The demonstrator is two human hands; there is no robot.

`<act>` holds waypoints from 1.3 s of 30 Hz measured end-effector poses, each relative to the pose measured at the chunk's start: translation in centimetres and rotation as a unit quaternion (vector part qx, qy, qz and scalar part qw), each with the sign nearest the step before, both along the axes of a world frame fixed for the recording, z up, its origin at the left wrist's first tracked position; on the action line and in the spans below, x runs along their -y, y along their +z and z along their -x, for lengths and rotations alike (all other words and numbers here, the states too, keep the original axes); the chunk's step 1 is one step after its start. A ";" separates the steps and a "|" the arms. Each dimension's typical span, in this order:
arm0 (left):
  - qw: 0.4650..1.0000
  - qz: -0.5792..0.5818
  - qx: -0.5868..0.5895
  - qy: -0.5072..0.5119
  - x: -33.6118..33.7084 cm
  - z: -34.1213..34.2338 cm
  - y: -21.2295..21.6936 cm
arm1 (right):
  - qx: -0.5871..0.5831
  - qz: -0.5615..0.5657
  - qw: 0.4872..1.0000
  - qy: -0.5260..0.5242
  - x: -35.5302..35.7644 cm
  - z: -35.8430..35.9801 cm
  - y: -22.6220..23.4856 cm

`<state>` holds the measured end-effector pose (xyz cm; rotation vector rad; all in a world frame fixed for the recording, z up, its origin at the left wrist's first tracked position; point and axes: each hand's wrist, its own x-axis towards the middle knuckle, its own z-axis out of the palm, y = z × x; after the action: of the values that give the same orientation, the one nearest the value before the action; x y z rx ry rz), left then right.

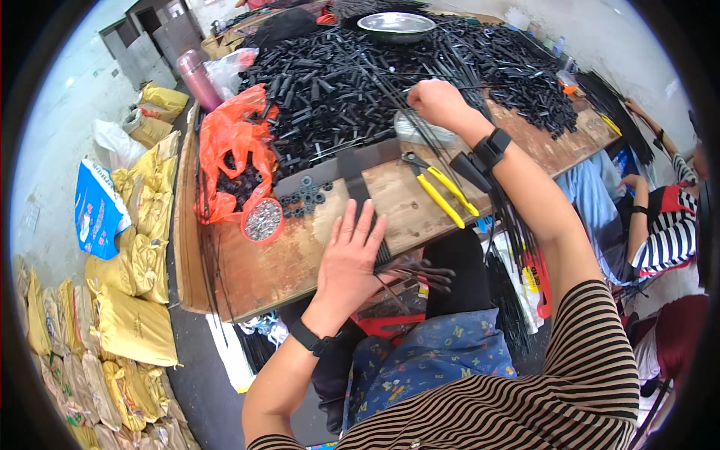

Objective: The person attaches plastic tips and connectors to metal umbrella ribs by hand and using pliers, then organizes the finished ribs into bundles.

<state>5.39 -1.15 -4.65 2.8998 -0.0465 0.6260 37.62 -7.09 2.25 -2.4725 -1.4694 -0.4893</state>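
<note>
Fingers flat on rods, seemingly pinning them

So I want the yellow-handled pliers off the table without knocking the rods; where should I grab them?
Take the pliers by their two yellow handles, which point toward the near right edge of the table and lie on bare wood. Come from above on that near side: the dark jaws point toward the pile of black parts, while the right hand is busy farther back.
</note>
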 end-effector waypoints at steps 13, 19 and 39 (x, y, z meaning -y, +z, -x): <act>0.956 0.281 0.037 -0.077 0.7 0.4 2.3 | -0.016 0.082 0.996 -0.031 2.5 -0.6 -2.3; 0.775 0.618 -0.105 -0.082 0.6 1.0 2.3 | 0.014 0.060 0.997 -0.045 2.2 -0.2 -2.3; 0.785 0.610 -0.074 -0.082 0.4 0.9 3.8 | -0.355 -0.081 0.882 0.299 12.4 17.1 10.9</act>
<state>4.46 -1.54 -0.87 1.6268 0.0963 0.2149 20.57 -19.49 13.15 -1.6317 -1.6222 0.3671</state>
